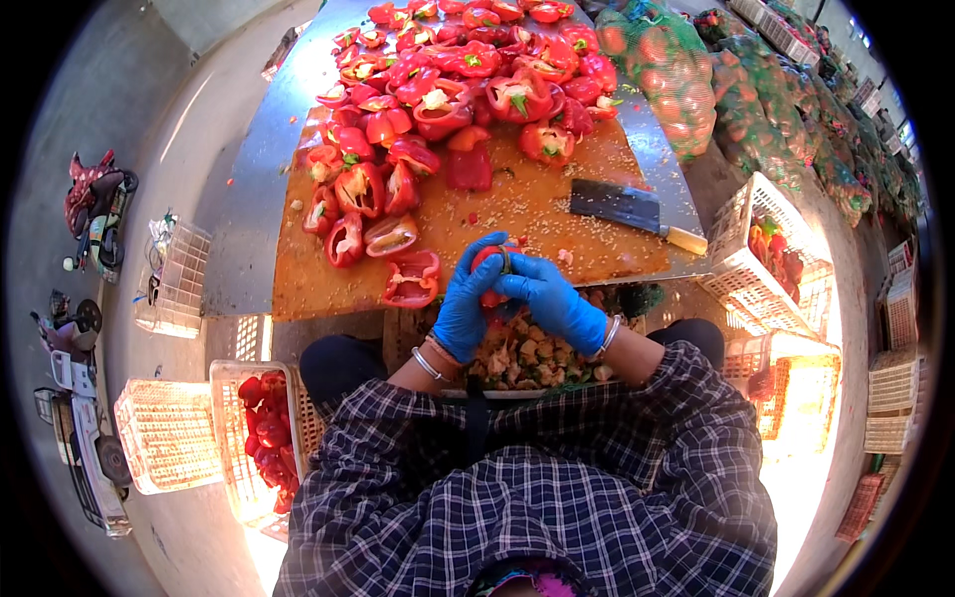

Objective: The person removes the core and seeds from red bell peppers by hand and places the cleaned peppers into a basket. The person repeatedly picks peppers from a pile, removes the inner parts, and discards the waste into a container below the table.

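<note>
Blue gloves cover both of my hands, which meet at the near edge of an orange-brown cutting board (pixel 522 216). A piece of red bell pepper (pixel 489 298) is gripped between my left hand (pixel 464 306) and my right hand (pixel 556 302); the fingers hide much of it. Below them a crate holds pepper cores and seed scraps (pixel 522 351). Cut red peppers (pixel 448 89) are heaped at the board's far side, and a hollowed half (pixel 412 278) lies just left of my hands. A cleaver (pixel 634 209) with a wooden handle rests to the right among scattered seeds.
The board lies on a metal table (pixel 239 246). At my left a plastic crate (pixel 220 418) contains red pepper pieces (pixel 270 433). On the right stands another crate (pixel 727 276) with peppers. Green net sacks (pixel 664 82) of peppers line the right; scooters (pixel 104 216) stand far left.
</note>
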`<state>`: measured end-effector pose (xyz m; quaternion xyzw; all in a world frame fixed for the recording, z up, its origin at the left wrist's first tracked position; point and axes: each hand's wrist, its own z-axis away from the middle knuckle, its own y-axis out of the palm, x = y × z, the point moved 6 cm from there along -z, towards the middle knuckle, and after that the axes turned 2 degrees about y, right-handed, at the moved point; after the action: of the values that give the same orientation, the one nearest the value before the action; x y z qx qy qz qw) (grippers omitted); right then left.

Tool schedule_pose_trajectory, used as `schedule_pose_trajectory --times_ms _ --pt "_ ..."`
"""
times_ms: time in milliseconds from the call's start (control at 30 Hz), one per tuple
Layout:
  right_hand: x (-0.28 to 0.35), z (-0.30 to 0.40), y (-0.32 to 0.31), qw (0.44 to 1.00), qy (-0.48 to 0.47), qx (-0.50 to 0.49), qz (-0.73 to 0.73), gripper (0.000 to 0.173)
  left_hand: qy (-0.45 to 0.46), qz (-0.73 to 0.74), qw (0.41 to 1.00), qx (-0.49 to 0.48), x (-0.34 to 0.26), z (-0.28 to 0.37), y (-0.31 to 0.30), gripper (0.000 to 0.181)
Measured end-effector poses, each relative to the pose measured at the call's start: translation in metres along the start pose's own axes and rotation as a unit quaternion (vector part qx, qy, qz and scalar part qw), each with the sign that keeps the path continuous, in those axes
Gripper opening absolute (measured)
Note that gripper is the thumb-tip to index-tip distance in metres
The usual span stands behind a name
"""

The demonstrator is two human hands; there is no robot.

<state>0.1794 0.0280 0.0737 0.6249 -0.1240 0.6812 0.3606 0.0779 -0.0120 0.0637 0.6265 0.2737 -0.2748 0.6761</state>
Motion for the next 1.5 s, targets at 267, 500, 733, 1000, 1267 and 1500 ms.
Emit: schedule_pose_trajectory --times_ms 267,500,733,1000,1267,1500 --pt "-0.004 -0.010 -0.002 0.982 0.021 0.007 -0.187 0.047 0.042 0.046 0.993 -0.101 -0.002 -0.014 -0.019 0.047" --pt "0.059 0.036 -0.014 0.760 0.059 0.079 0.642 0.043 0.159 0.049 0.977 -0.136 -0.064 -0.011 -0.057 0.058" --pt "0.000 -0.010 -0.086 0.821 -0.082 -0.199 0.529 0.085 0.304 -0.080 0.917 -0.245 -0.176 0.056 -0.063 0.066" --pt "-0.017 -0.025 -0.031 0.782 -0.211 -0.049 0.584 0.058 0.428 -0.173 0.770 -0.441 -0.297 0.256 -0.243 0.051" --pt "0.032 -0.031 0.032 0.793 -0.236 -0.017 0.561 0.029 0.060 -0.415 0.530 -0.737 -0.225 0.426 -0.406 0.065" --pt "0.000 -0.092 0.081 0.638 -0.242 0.102 0.724 0.035 0.228 -0.407 0.765 -0.444 -0.251 0.237 -0.172 0.031"
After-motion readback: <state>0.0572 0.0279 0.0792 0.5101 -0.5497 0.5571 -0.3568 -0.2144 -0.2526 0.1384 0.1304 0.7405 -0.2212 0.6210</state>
